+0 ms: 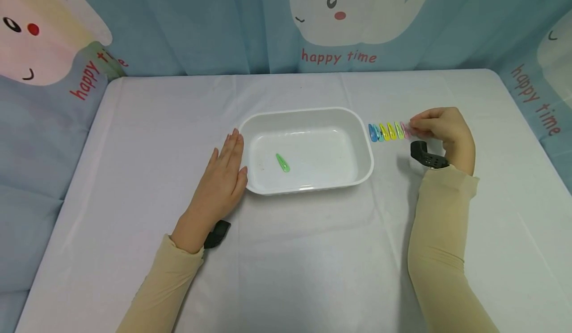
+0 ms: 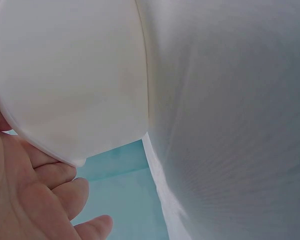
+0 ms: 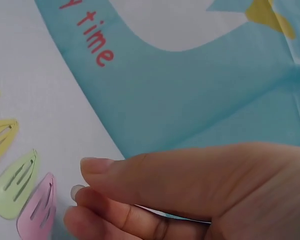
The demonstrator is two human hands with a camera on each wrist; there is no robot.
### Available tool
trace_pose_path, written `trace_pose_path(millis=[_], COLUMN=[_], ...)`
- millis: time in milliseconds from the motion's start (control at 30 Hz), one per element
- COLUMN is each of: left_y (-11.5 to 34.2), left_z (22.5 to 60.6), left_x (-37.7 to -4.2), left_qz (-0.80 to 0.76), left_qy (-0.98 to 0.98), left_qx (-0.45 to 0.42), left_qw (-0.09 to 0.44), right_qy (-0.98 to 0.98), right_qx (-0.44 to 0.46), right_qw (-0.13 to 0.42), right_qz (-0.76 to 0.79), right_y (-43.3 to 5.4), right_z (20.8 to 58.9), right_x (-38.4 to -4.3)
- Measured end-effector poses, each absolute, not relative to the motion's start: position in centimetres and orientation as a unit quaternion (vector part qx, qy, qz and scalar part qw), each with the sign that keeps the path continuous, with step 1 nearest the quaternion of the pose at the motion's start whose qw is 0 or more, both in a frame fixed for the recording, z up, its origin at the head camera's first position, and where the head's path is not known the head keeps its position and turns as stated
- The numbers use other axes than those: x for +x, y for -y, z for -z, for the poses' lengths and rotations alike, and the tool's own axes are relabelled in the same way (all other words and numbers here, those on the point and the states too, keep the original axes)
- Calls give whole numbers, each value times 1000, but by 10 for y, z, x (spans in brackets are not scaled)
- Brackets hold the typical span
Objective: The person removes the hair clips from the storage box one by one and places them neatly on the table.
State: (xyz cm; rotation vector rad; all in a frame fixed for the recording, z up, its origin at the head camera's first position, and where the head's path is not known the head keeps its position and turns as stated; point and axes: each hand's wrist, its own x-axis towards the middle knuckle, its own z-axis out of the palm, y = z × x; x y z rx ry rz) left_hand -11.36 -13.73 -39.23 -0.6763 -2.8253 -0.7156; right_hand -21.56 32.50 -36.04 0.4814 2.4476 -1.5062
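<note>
In the head view, my left hand (image 1: 219,176) rests along the left end of a white rectangular tray (image 1: 308,189), its fingers nearly straight. The left wrist view shows that hand (image 2: 35,190) touching the tray's rim (image 2: 40,145). Inside the tray lies one green hair clip (image 1: 283,163). My right hand (image 1: 447,127) is at the right end of a row of hair clips (image 1: 388,131) in blue, yellow, green and pink. Up close, its thumb and fingertips are near each other beside a pink clip (image 3: 37,210); no clip shows between them.
A white cloth (image 1: 304,253) covers the table. Behind it and at the sides hangs a blue curtain (image 1: 214,25) with cartoon prints. A black wrist device (image 1: 429,155) sits on the right arm, another (image 1: 217,233) on the left.
</note>
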Motion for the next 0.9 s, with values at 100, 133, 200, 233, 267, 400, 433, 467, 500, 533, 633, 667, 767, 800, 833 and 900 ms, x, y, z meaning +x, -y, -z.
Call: trace_pose_path(millis=[100, 133, 200, 233, 267, 400, 433, 467, 500, 533, 633, 667, 767, 800, 833, 900], left_y=[137, 137, 137, 138, 138, 137, 137, 137, 137, 137, 137, 137, 137, 137, 137, 137], left_z=[392, 392, 393, 393, 393, 393, 393, 393, 393, 393, 393, 393, 393, 393, 394, 394], left_x=[-114, -114, -114, -114, -114, -114, -114, -114, -114, -114, -114, -114, -114, -114, -114, -114], left_qz=[238, 238, 238, 238, 238, 239, 238, 238, 238, 238, 238, 238, 238, 238, 238, 239], left_qy=[942, 942, 942, 942, 942, 942, 942, 942, 942, 942, 942, 942, 943, 943, 943, 944], left_qx=[-226, -226, -225, -225, -224, -224, -224, -224, -224, -225, -225, -225, -223, -222, -221, -219], left_qw=[75, 75, 73, 73, 72, 72, 72, 72, 73, 73, 73, 73, 72, 71, 70, 69], right_qy=[-835, -835, -835, -836, -838, -834, -833, -831, -830, -829, -823, -821, -817, -816, -817, -818], right_qx=[157, 157, 155, 154, 153, 145, 142, 139, 137, 133, 120, 116, 99, 94, 88, 77], right_qw=[109, 108, 106, 105, 105, 101, 101, 101, 101, 100, 99, 98, 96, 97, 97, 98], right_qz=[516, 516, 517, 515, 514, 523, 526, 529, 532, 534, 547, 551, 560, 562, 562, 561], right_y=[-322, -320, -317, -316, -314, -308, -307, -306, -306, -305, -303, -302, -299, -298, -297, -294], right_z=[357, 355, 353, 351, 350, 347, 346, 345, 345, 344, 343, 343, 341, 341, 340, 338], right_x=[-216, -216, -217, -217, -218, -218, -218, -218, -218, -217, -217, -217, -216, -217, -217, -217])
